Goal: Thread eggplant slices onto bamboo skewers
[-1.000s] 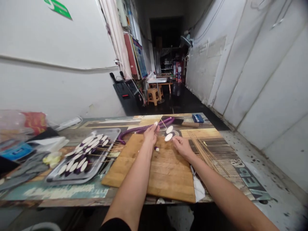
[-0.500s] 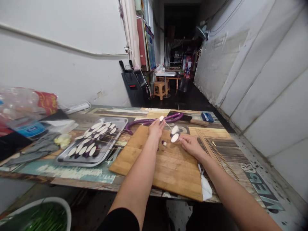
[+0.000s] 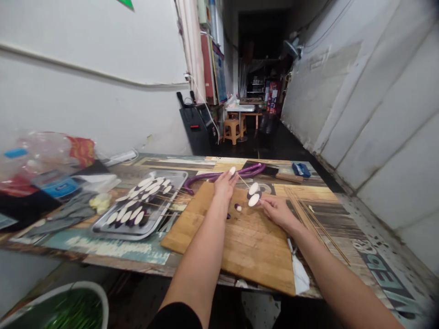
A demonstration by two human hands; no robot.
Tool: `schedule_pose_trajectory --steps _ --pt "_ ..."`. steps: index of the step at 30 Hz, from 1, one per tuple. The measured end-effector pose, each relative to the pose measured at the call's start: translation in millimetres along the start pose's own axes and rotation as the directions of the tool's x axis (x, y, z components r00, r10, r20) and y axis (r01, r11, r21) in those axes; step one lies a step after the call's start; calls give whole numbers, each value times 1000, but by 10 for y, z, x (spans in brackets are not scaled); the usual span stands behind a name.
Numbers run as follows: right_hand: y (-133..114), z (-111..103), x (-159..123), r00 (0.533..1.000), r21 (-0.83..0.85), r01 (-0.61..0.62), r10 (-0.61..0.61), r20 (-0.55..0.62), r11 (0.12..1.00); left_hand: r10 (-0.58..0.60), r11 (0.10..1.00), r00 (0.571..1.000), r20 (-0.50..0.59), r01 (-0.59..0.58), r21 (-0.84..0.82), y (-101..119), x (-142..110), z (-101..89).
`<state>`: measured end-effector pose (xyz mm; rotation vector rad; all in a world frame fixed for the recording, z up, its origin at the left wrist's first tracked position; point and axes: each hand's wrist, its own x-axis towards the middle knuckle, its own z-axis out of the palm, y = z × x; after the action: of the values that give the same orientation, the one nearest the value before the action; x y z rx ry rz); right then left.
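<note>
Over the wooden cutting board (image 3: 260, 256), my left hand (image 3: 224, 185) is closed with a white eggplant slice (image 3: 232, 171) at its fingertips. A thin bamboo skewer (image 3: 243, 182) runs from there toward purple-edged eggplant slices (image 3: 254, 200) by my right hand (image 3: 275, 210). My right thumb and fingers pinch at the edge of the nearest slice; whether they also grip the skewer is hidden. A small purple-and-white eggplant end (image 3: 238, 207) lies on the board between my arms.
Left of the board, a metal tray (image 3: 137, 234) bears several skewered eggplant slices. Whole long eggplants (image 3: 252, 171) and a wooden-handled knife (image 3: 290, 177) lie behind. Bare skewers (image 3: 317, 226) lie right, near a blue box (image 3: 301, 170). A tub of greens (image 3: 77, 310) sits below left.
The whole view has shifted slightly, so everything appears a little lower and further right. Both hands keep their holds on the skewered slices, with hardly any movement relative to the board.
</note>
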<state>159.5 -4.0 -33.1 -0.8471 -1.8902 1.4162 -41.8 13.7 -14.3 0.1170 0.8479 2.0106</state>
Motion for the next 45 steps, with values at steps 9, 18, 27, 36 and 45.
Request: schedule_pose_trajectory --steps 9,18,27,36,45 --pt "-17 9 -11 1000 56 -23 24 -18 998 -108 965 994 18 100 241 117 -144 42" --pt "-78 17 -27 1000 67 18 -17 -18 998 -179 979 983 -49 183 94 150 -139 64" --pt "-29 4 -12 998 -85 56 -58 -24 995 -126 988 985 -116 134 71 150 -98 62" --pt "-7 11 12 999 -99 36 -39 -28 994 -145 987 988 -60 148 55 151 -168 94" --pt "1 -1 15 997 -104 72 -73 -12 992 4 990 998 -57 4 140 115 -149 78"
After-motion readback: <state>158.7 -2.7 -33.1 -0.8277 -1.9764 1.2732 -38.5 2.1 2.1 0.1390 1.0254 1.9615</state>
